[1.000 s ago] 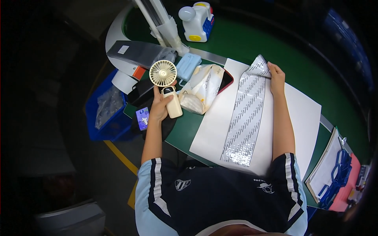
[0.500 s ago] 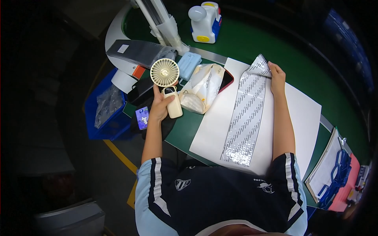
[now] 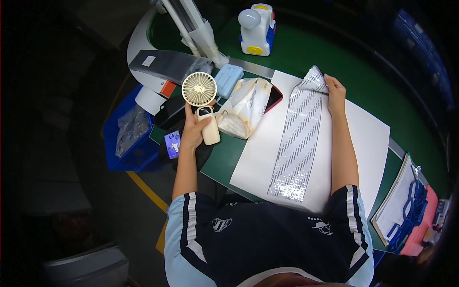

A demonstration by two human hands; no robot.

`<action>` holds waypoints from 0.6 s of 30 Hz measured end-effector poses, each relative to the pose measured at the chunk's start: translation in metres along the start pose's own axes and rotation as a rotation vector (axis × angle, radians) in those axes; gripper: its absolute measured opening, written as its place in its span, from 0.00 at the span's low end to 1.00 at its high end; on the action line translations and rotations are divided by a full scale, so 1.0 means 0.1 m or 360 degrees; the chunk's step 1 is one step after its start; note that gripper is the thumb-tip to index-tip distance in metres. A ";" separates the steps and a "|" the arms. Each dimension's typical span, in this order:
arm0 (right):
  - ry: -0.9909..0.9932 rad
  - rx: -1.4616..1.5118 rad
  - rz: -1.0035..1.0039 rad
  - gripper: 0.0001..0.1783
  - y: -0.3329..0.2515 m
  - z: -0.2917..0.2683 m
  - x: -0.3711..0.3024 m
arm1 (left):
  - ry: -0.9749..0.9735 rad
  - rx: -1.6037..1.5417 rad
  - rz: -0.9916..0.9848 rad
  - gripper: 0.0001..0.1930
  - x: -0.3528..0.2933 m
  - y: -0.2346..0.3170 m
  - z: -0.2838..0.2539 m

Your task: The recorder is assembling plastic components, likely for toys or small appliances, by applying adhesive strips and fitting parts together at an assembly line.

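Observation:
A cream handheld fan (image 3: 211, 130) with a round grille is gripped in my left hand (image 3: 192, 132), fingers wrapped round its handle. To the right, my right hand (image 3: 336, 93) pinches the far end of a long white strip of patterned film (image 3: 300, 134). That end is folded over and lifted, while the rest lies on a large white sheet (image 3: 253, 167). Right beside the fan rests a pack of tissues (image 3: 246, 107). Behind it is a light blue case (image 3: 229, 81). A purple packet (image 3: 172, 144) lies left of my left wrist.
On the moving green surface's far part stands a white, blue and yellow toy-like object (image 3: 256, 36). A blue bin (image 3: 117, 160) with clear plastic is at the left. A clipboard (image 3: 393, 205) and blue straps lie at the right. A dark phone-like object (image 3: 274, 98) sits behind the tissues.
The toy-like object at the back has shifted slightly to the right and nearer. Both hands keep their holds, almost still.

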State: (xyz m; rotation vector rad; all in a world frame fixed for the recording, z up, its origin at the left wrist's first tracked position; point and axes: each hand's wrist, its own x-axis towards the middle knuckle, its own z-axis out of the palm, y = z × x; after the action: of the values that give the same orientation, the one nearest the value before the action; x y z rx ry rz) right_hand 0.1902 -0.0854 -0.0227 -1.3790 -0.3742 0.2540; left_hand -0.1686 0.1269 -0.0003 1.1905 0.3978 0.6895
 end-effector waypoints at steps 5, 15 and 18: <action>-0.0002 -0.0014 -0.0010 0.13 0.00 -0.01 0.00 | 0.0044 0.0016 0.0015 0.46 0.00 0.01 0.02; -0.0002 0.0045 0.0014 0.12 0.00 -0.01 0.00 | -0.0009 0.0067 0.0036 0.46 -0.01 0.05 0.04; -0.0009 0.0024 0.0008 0.12 -0.02 0.00 -0.02 | -0.0017 0.0058 0.0020 0.46 -0.02 0.06 0.05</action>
State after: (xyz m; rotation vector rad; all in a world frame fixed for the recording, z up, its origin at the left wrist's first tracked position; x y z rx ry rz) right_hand 0.1884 -0.0862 -0.0207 -1.3646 -0.3729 0.2648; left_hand -0.1686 0.1235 0.0069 1.2318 0.3954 0.6889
